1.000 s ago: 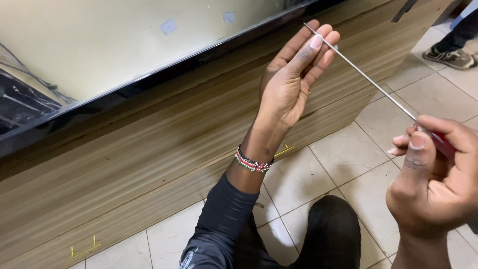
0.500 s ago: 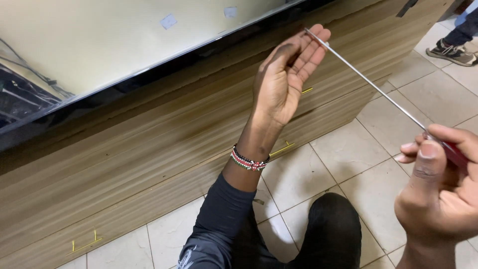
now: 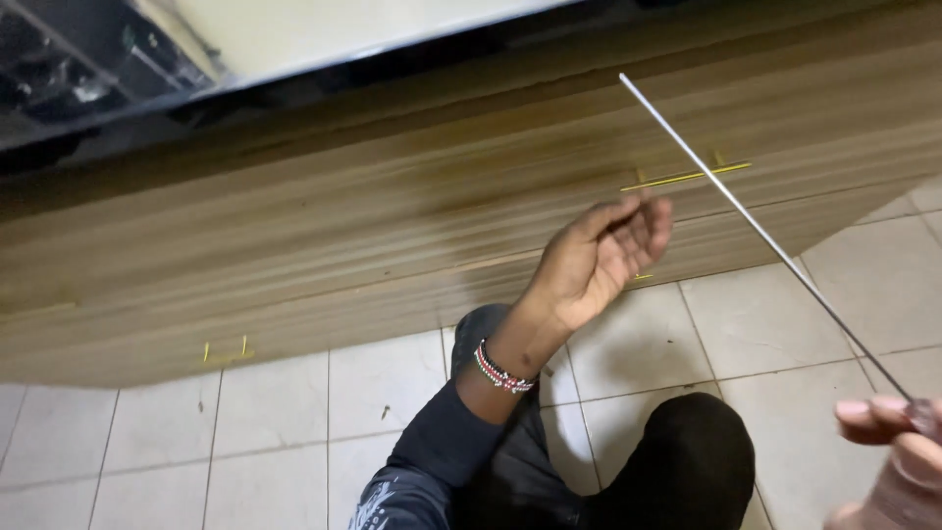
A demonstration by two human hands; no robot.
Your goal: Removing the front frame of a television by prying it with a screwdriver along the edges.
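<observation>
Above left hand point(image 3: 599, 260), rod point(image 3: 756, 226) held by right hand point(image 3: 898, 461).

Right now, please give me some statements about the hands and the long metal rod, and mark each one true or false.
1. The right hand holds the thin metal rod at its lower end. True.
2. The left hand grips the rod's tip. False: it is open and apart from the rod.
3. A beaded bracelet sits on the left wrist. True.
4. The floor is carpeted. False: it is pale tile.
5. The rod lies flat on the floor. False: it is held in the air, slanting.
</observation>
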